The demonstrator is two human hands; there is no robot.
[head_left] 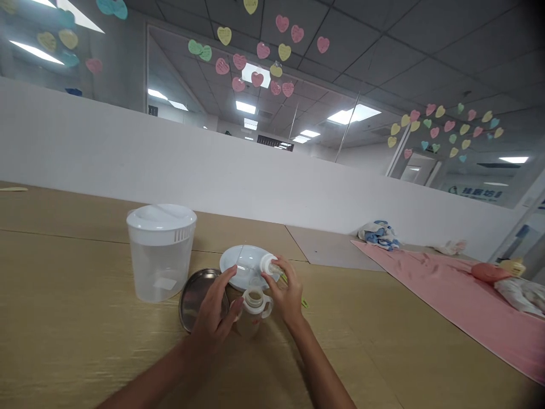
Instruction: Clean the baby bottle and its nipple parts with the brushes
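My right hand [287,291] grips a small white bottle part [269,264], probably a cap or teat collar, above the rim of a white round dish [238,262]. My left hand [212,309] hangs with its fingers apart, its fingertips close beside a baby bottle [249,321] with a white collar and side handles. The bottle stands between my hands, its lower part partly hidden by my left hand. A round steel lid [198,295] lies under my left hand's edge. Farther left stands a clear plastic jug [160,272] with a white lid.
The objects stand on a light wooden table [85,295]. A small green item [304,302] pokes out past my right hand. To the right lies a pink mat [430,289] with cloth bundles [378,235]. A white partition [170,165] runs behind the table.
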